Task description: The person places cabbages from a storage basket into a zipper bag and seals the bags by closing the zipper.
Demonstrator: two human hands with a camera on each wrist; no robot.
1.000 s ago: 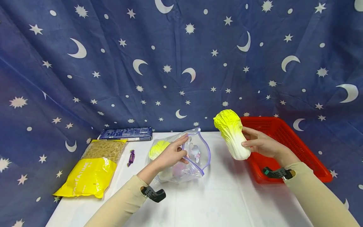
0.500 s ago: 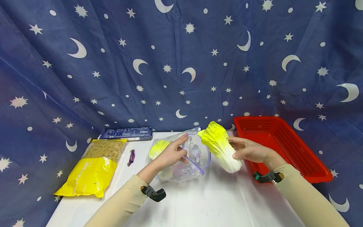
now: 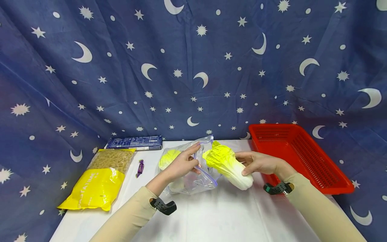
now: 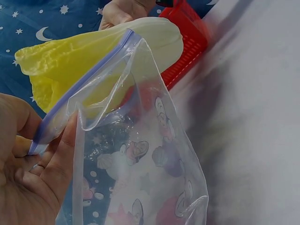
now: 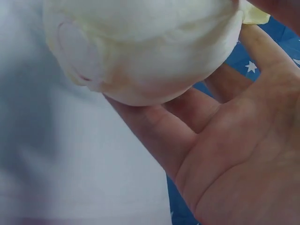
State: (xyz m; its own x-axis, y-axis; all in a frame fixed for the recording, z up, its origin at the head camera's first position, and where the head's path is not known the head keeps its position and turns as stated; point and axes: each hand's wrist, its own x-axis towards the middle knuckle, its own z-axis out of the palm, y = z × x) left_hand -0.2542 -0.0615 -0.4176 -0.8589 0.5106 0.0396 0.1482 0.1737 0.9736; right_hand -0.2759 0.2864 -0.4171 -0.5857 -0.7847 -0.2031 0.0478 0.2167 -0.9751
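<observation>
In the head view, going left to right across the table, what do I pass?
Yellow pasta bag → purple candy → left hand pinching the zip bag → napa cabbage → right hand → red basket.

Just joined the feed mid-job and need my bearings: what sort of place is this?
Probably a staged recording setup, not a real kitchen: a star-and-moon backdrop cloth hangs behind a white table bearing a red basket, a pasta bag and a cabbage.
</observation>
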